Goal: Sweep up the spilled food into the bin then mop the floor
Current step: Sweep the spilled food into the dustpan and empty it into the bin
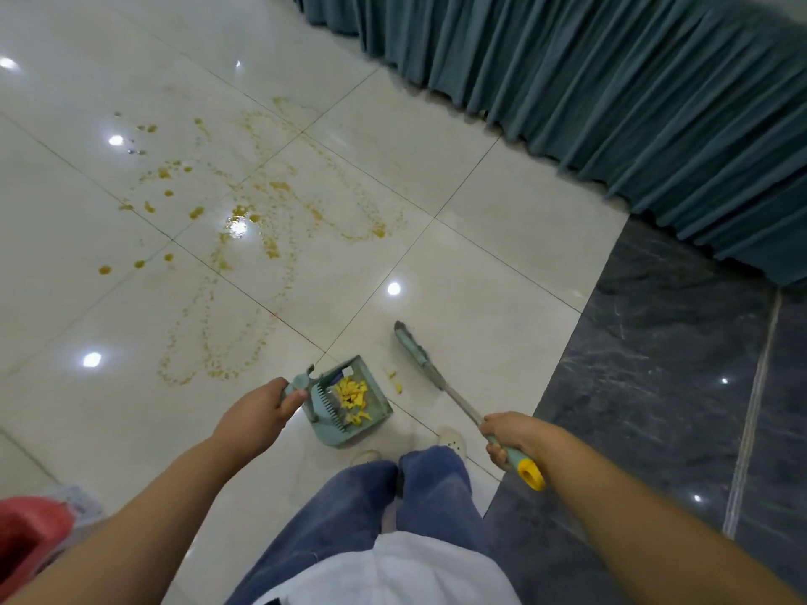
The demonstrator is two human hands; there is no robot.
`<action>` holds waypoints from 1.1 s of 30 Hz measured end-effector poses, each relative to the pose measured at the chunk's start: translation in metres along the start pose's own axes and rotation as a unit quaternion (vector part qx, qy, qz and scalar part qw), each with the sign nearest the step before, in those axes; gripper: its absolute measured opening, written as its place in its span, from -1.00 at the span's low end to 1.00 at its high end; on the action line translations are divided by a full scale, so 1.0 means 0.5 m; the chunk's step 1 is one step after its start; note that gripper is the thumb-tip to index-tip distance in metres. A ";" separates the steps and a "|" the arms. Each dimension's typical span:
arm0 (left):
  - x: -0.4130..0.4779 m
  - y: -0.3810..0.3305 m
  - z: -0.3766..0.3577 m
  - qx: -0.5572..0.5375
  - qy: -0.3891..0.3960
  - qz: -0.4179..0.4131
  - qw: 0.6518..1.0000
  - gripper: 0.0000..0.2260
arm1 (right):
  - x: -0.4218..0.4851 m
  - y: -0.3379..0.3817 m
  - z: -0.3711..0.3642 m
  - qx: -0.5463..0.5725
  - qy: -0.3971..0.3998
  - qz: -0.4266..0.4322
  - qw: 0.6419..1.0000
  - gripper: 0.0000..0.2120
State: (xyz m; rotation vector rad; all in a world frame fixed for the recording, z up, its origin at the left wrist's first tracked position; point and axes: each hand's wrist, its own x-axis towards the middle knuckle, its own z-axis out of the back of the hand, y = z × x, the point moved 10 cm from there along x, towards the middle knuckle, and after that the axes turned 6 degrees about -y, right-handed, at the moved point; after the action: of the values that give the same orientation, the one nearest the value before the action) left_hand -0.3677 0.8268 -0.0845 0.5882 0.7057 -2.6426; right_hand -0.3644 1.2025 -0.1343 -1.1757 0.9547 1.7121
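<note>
My left hand (257,410) grips the handle of a teal dustpan (371,410) that stands on the pale tile floor just ahead of my feet. Yellow food pieces (349,393) lie inside the pan. A couple of yellow crumbs (394,379) sit on the tile just right of it. My right hand (511,436) grips the teal and yellow handle of a broom (419,355), whose head rests on the floor to the right of the pan. Orange-yellow smears and drops (244,220) spread across the tiles further ahead.
Teal pleated curtains (611,80) hang along the far right. A dark marble strip (655,386) borders the pale tiles at right. A red object (30,534) with a white bag beside it sits at the lower left. My legs and shoes are below the pan.
</note>
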 end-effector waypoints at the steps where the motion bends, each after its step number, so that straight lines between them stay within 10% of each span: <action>1: -0.002 0.002 -0.002 0.001 0.001 0.000 1.000 -0.60 | 0.001 -0.009 -0.015 0.007 0.009 -0.012 1.000 -0.82; 9: -0.006 0.025 0.000 -0.007 -0.002 0.012 1.000 -0.63 | -0.039 -0.045 -0.063 0.047 0.092 -0.050 0.993 -0.86; 24: -0.119 0.079 -0.027 -0.059 -0.046 0.098 0.992 -0.64 | 0.024 0.043 0.022 -0.039 0.003 -0.020 0.999 -0.85; 33: -0.137 0.040 -0.059 -0.074 -0.076 0.146 0.984 -0.67 | -0.011 -0.001 -0.056 -0.051 0.124 -0.051 0.990 -0.82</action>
State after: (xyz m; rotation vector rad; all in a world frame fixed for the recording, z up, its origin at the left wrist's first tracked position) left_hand -0.2920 0.8408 -0.0835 0.4071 0.7035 -2.3126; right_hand -0.3535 1.1760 -0.1368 -1.5049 0.9445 1.5739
